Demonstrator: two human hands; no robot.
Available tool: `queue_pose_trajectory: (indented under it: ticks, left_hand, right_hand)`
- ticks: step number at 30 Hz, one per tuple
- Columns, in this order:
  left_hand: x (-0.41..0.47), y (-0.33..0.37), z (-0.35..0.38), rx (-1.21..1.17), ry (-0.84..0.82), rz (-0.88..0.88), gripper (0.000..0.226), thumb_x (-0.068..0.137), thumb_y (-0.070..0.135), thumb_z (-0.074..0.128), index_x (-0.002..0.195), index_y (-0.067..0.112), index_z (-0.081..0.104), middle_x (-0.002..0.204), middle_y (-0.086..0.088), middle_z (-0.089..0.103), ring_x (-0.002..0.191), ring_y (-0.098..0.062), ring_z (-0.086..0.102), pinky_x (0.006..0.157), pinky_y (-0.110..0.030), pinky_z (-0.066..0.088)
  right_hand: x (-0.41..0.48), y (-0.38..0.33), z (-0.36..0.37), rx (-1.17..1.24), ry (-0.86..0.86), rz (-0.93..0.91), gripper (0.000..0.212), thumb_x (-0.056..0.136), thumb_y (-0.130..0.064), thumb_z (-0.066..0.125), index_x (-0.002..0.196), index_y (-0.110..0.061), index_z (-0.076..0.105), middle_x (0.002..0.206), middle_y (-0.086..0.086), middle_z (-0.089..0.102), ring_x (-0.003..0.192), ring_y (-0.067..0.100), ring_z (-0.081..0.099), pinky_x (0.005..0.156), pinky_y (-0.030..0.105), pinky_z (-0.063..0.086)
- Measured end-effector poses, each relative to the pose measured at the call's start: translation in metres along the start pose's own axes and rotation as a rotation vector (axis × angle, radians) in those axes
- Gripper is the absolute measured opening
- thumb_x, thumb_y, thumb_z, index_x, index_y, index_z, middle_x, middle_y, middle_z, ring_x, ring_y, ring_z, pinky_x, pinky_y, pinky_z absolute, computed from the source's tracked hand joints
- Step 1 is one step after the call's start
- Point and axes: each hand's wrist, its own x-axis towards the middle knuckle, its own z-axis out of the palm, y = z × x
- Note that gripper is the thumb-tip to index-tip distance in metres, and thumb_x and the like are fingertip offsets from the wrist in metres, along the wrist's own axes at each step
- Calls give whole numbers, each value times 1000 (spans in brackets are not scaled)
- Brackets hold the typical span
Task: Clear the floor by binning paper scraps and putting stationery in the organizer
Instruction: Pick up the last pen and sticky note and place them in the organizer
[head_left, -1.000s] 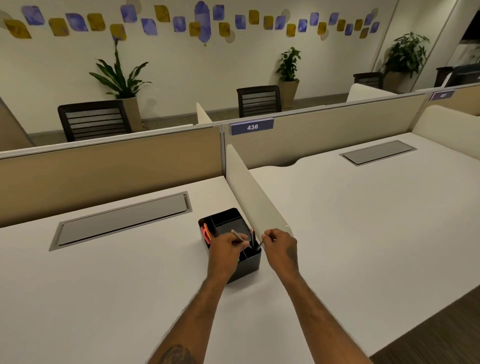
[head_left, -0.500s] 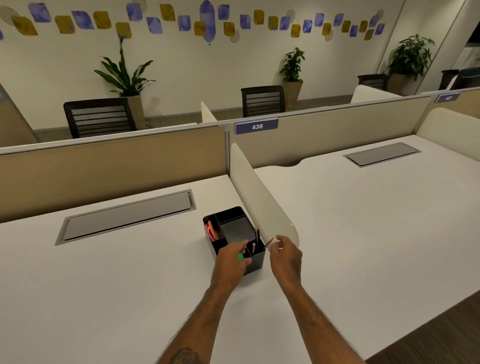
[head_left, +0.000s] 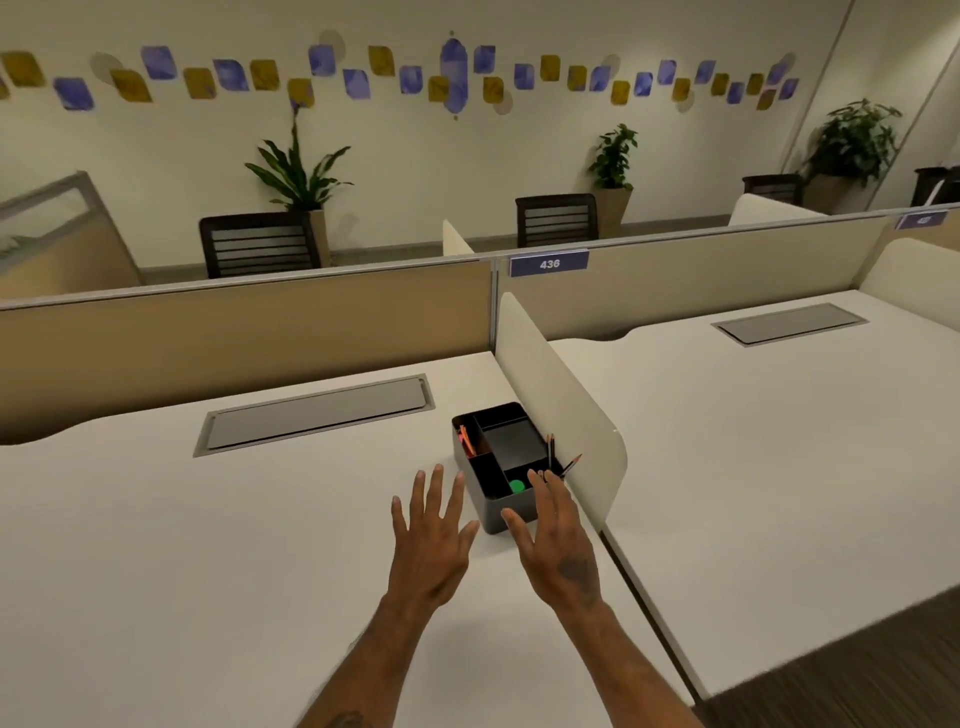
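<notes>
Organizer (head_left: 496, 514) stocked: fingers (head_left: 435, 483) of left hand (head_left: 431, 545) and right hand (head_left: 563, 551) spread straight, holding nothing, at its near end on the counter (head_left: 260, 545) beside the divider (head_left: 561, 410). Best drawn straight back, clear of the leaning pencils (head_left: 550, 451). 0.5 seconds earlier, both hands were pinching stationery into it.

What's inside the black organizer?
The black compartmented organizer holds orange pens far left, dark pencils standing right, a small green round object near front. The right hand hides its near-right corner.
</notes>
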Motion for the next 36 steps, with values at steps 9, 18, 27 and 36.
queue_pose_trajectory:
  ticks: [9, 18, 27, 36]
  left_hand:
    - [-88, 7, -27, 136, 19, -140, 81, 79, 73, -15, 149, 32, -13, 159, -6, -18, 146, -32, -16, 113, -58, -12]
    - [-199, 28, -50, 234, 81, -254, 79, 82, 74, -8, 147, 32, -23, 158, -8, -28, 144, -30, -28, 112, -60, -17]
    - [-313, 18, -69, 198, 4, -284, 78, 84, 72, -5, 145, 31, -31, 152, -6, -41, 141, -28, -36, 113, -61, -15]
    - [-469, 0, -78, 163, -26, -247, 79, 91, 69, 13, 148, 30, -26, 155, -7, -36, 143, -29, -32, 112, -62, -16]
  right_hand:
    - [-49, -4, -22, -253, -384, -62, 75, 84, -73, 1, 145, -36, -24, 161, 8, -18, 149, 28, -16, 118, 54, 5]
    - [-130, -24, -64, -256, -457, -143, 76, 85, -72, 0, 151, -35, -12, 162, 9, -13, 148, 30, -16, 117, 55, -2]
    - [-222, -61, -81, -227, -459, -177, 77, 87, -72, 3, 152, -33, -6, 162, 10, -11, 149, 30, -14, 117, 56, 0]
    - [-370, -117, -94, -252, -458, -213, 78, 88, -72, 9, 153, -29, 8, 161, 16, 4, 149, 37, 3, 113, 63, 17]
